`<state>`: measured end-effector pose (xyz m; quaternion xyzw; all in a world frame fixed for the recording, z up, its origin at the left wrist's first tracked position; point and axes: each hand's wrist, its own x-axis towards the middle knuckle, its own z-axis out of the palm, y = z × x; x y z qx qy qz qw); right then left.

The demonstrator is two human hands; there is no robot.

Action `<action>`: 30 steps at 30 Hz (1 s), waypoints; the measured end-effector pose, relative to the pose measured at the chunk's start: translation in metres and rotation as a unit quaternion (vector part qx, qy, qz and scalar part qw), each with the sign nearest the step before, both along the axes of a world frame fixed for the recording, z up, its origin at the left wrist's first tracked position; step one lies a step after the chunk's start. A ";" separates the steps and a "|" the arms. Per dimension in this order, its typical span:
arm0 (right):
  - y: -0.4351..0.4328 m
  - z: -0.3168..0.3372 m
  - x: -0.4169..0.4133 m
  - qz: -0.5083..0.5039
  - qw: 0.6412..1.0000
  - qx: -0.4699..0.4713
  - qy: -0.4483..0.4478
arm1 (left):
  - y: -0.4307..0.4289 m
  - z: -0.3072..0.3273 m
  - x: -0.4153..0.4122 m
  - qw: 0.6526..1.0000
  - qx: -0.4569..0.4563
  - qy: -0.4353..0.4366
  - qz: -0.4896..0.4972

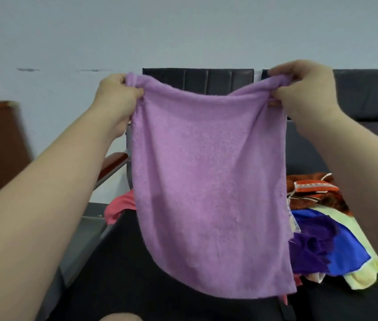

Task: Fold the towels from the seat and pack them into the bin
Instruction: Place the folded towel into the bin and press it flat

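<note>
Fingers (134, 91) of the left hand (116, 96) curl round the top left corner of a lilac towel (206, 181), bunching the cloth into the palm, and those of the right hand (299, 89) pinch the top right corner in the same way, thumb in front and the rest behind. Between the two grips the top edge sags a little, and the lilac towel hangs open and flat in the air, at full spread, with no fold in it that I can see. It is held up in front of the dark seat (308, 158) and its backrest (206, 79), well above the cushion and touching nothing below.

On the seat, to the right and partly hidden behind the hanging cloth, lies a loose heap waiting its turn: an orange patterned towel (311, 188) at the far side, a purple towel (311, 246), a blue cloth (345, 251) and a pale yellow cloth (364, 274) nearer. A pink towel (118, 207) shows at the left edge of the hanging one. None of these looks folded.

No bin is in view, so how many pieces are already packed cannot be told. By my reading the task is at an early or middle point: this piece is only shaken out ready for its first fold, and at least five more remain to fold and pack
</note>
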<state>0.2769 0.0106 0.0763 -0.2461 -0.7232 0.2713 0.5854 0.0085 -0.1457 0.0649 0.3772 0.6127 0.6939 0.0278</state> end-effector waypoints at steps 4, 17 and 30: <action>0.009 0.001 0.000 -0.039 0.998 0.029 0.050 | 0.012 -0.002 0.003 0.999 0.043 -0.002 0.009; -0.009 -0.163 0.008 -0.067 0.981 -0.179 -0.015 | 0.024 -0.167 0.059 0.978 -0.187 -0.097 0.006; 0.007 -0.227 0.000 0.018 0.634 -0.188 -0.750 | 0.019 -0.235 0.053 0.709 -0.678 0.159 -0.115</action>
